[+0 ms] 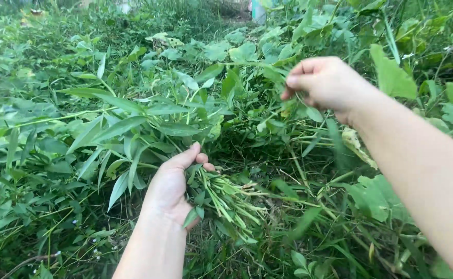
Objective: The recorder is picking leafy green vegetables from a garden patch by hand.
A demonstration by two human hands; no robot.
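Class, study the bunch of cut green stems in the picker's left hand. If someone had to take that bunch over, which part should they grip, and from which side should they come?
Probably the bare stalks of the bunch of cut stems, just below the left hand. Their cut ends fan toward the lower right, leafless and nearly parallel, so a hand can close around them. Come from the right, since the long leaves spread up and left. The right hand is raised, pinched among the standing plants.

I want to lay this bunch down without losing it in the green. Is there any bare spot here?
Hardly. The only thin patch is the dry stalks and grass between the left hand, which holds the bunch, and the right hand. Long-leaved plants crowd the left; broad leaves crowd the right and top.
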